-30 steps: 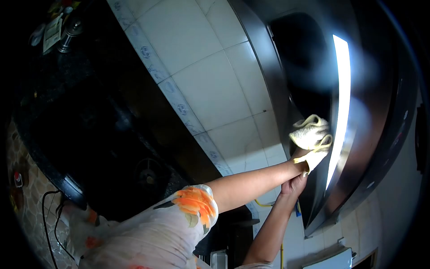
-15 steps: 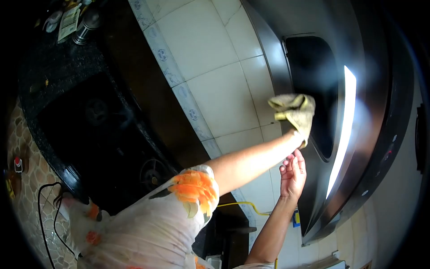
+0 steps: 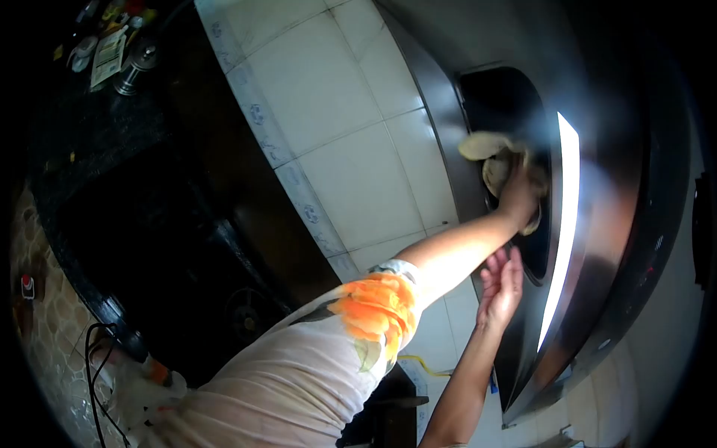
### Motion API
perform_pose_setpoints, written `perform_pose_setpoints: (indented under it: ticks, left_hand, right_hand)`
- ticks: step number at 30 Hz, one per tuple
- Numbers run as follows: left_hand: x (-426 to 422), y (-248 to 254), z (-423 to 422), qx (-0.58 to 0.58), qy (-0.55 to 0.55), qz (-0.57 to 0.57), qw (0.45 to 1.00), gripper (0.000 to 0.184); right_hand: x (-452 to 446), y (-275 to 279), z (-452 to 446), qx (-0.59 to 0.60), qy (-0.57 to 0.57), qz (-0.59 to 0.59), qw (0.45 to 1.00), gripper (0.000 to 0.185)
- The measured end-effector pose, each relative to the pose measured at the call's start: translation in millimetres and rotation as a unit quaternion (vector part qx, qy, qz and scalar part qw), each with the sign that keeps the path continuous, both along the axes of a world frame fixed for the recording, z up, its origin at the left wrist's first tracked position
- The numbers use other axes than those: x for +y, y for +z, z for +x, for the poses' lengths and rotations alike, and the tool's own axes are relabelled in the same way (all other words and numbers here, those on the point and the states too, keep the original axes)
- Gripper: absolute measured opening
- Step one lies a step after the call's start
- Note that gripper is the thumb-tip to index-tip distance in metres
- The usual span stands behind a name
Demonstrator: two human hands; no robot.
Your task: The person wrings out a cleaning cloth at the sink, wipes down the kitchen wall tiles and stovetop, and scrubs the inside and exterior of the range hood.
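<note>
My left hand (image 3: 520, 196) is up at the dark recessed panel (image 3: 534, 257) of a metal range hood. Its fingers are closed around a crumpled, yellowish cloth (image 3: 485, 145), partly blurred, which lies against the panel. Part of the fingers is hidden in the cloth's folds. Close beside the left wrist, my right hand (image 3: 502, 291) is raised with its fingers apart and holds nothing. It is nearest to the hood's lower edge.
A bright strip light (image 3: 564, 224) runs along the hood. White wall tiles (image 3: 336, 112) stand behind the arms. On the left are a dark stove (image 3: 142, 224), a metal canister (image 3: 136, 67) on the black counter (image 3: 97, 127), and a black cable (image 3: 91, 373). A yellow hose (image 3: 422, 364) shows below.
My left hand has moved with the cloth from the hood's near edge onto the dark panel. My right hand, earlier closed by the left wrist, has come away and opened.
</note>
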State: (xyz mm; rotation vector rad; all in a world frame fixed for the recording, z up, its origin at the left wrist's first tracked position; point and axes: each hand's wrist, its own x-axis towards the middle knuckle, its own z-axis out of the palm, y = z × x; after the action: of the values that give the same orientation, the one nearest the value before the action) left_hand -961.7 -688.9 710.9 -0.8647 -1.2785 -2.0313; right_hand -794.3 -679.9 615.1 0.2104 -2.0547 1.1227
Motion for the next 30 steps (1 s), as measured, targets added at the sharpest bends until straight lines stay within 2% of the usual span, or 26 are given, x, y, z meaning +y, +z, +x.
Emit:
perform_pose_setpoints:
  ticks: [1, 2, 3, 4, 5, 6, 8, 9, 10, 11, 12, 13, 14, 15, 16, 18, 21, 22, 26, 28, 29, 30]
  left_hand:
    - [20, -8, 4, -0.006, -0.11, 0.184, 0.977, 0.039]
    - [38, -18, 8, 0.009, -0.181, 0.345, 0.921, 0.05]
    - [45, -21, 6, -0.003, 0.006, 0.251, 0.968, 0.051]
    - [50, -20, -1, -0.004, 0.009, 0.251, 0.968, 0.051]
    - [27, -24, -1, -0.001, 0.116, 0.159, 0.98, 0.05]
    - [-7, -32, 4, 0.003, 0.218, 0.065, 0.974, 0.049]
    - [-54, -63, -1, 0.189, 0.154, -0.054, 0.968, 0.039]
    - [-56, -76, -15, 0.264, 0.13, 0.091, 0.951, 0.035]
    - [-62, -72, -33, 0.259, 0.482, 0.111, 0.83, 0.03]
    - [-61, -67, -36, 0.26, 0.486, 0.112, 0.827, 0.03]
    - [-56, -60, -36, 0.25, 0.331, 0.124, 0.902, 0.029]
    - [-49, -54, -35, 0.233, 0.164, 0.133, 0.949, 0.028]
    - [-41, -48, -37, 0.205, 0.098, 0.124, 0.966, 0.028]
    - [-32, -39, -39, 0.192, 0.077, 0.119, 0.971, 0.028]
    - [-24, -31, -42, 0.184, 0.06, 0.115, 0.974, 0.028]
    - [-16, -24, -43, 0.18, 0.047, 0.112, 0.976, 0.028]
    - [-5, -33, -36, 0.209, 0.045, 0.104, 0.971, 0.029]
    - [-5, -41, -30, 0.227, 0.049, 0.098, 0.968, 0.029]
    - [-5, -76, -18, 0.319, 0.037, 0.108, 0.941, 0.03]
    - [-10, -81, -26, 0.357, 0.036, 0.137, 0.924, 0.03]
    - [-27, -79, -34, 0.35, 0.046, 0.077, 0.932, 0.034]
    - [-22, -68, -47, 0.333, 0.092, 0.105, 0.932, 0.035]
  right_hand:
    - [-9, 3, -9, 0.026, 0.014, 0.014, 0.999, 0.041]
    - [-15, 6, -17, 0.033, 0.045, 0.023, 0.998, 0.042]
    - [-8, 11, -27, 0.043, 0.013, 0.024, 0.999, 0.038]
    - [0, 13, -34, 0.025, 0.012, -0.024, 0.999, 0.036]
    - [4, 15, -41, 0.007, 0.011, -0.07, 0.997, 0.034]
    - [9, 17, -48, -0.017, 0.016, -0.062, 0.998, 0.032]
    - [14, 17, -51, -0.066, -0.016, -0.043, 0.997, 0.037]
    - [6, 18, -54, -0.068, -0.013, -0.039, 0.997, 0.037]
    - [0, 18, -57, -0.063, -0.007, -0.026, 0.998, 0.04]
    - [-4, 18, -59, -0.053, -0.002, -0.015, 0.998, 0.044]
    - [-4, 24, -67, -0.024, 0.038, -0.009, 0.999, 0.05]
    - [-5, 31, -74, 0.01, 0.069, -0.015, 0.997, 0.046]
    - [-7, 39, -79, 0.014, 0.077, -0.051, 0.996, 0.045]
    - [-14, 46, -81, 0.021, 0.087, -0.087, 0.992, 0.044]
    - [-20, 50, -81, 0.029, 0.09, -0.085, 0.992, 0.044]
    - [-33, 52, -79, 0.051, 0.0, 0.01, 0.999, 0.043]
    - [-9, 49, -81, 0.058, -0.048, 0.0, 0.997, 0.04]
    - [-4, 44, -79, 0.058, -0.101, -0.053, 0.992, 0.034]
    - [52, 26, -79, 0.038, -0.006, -0.127, 0.991, 0.03]
    - [53, 19, -80, 0.009, -0.006, -0.233, 0.973, 0.03]
    - [42, 15, -83, 0.023, 0.01, -0.194, 0.981, 0.032]
    - [24, 15, -86, 0.039, 0.0, -0.158, 0.987, 0.032]
